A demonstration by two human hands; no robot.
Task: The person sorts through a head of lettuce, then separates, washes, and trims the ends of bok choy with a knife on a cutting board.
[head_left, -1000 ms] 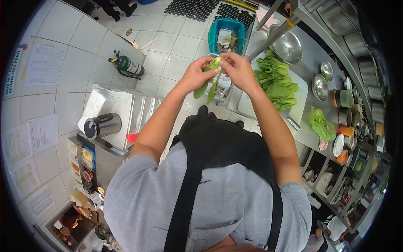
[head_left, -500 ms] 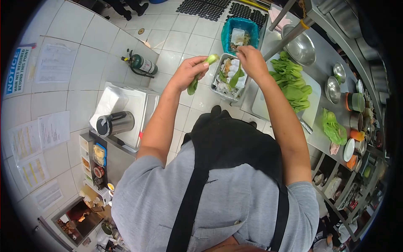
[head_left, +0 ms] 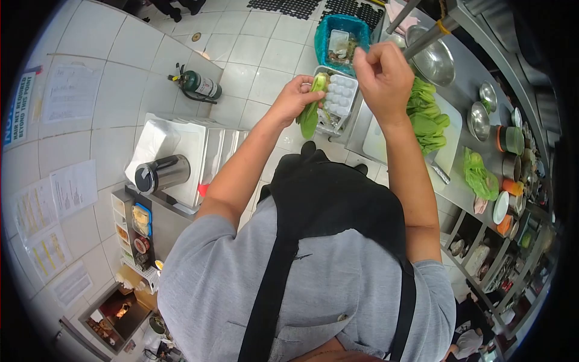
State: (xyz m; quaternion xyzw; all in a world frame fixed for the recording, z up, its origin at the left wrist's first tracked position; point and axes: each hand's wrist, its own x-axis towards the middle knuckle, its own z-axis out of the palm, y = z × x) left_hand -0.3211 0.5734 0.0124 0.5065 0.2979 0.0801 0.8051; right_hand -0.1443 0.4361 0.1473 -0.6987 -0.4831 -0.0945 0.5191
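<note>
My left hand point(head_left: 297, 101) is closed around a green bok choy point(head_left: 311, 114), its pale stem end up and its leaves hanging below the fingers. To the right, my right hand point(head_left: 387, 78) is raised with its fingers curled, and nothing shows in them. Beneath the hands stands a bin point(head_left: 342, 130) with a white egg tray point(head_left: 341, 95) and scraps inside. Several more bok choy point(head_left: 427, 123) lie in a heap on a white cutting board point(head_left: 451, 130), right of my right forearm. A knife point(head_left: 441, 174) rests at the board's near edge.
A teal-lined bin point(head_left: 325, 42) holds scraps beyond the egg tray. Metal bowls point(head_left: 435, 60), a bagged green vegetable point(head_left: 476, 172) and tubs sit on the steel counter point(head_left: 455, 190). A metal post point(head_left: 431, 41) rises near my right hand. At left are a steel jug point(head_left: 172, 173) and a fire extinguisher point(head_left: 199, 84).
The leaf that hung from my right hand is out of sight, and that hand has come up and right. My left hand has moved right, with the bok choy now more upright.
</note>
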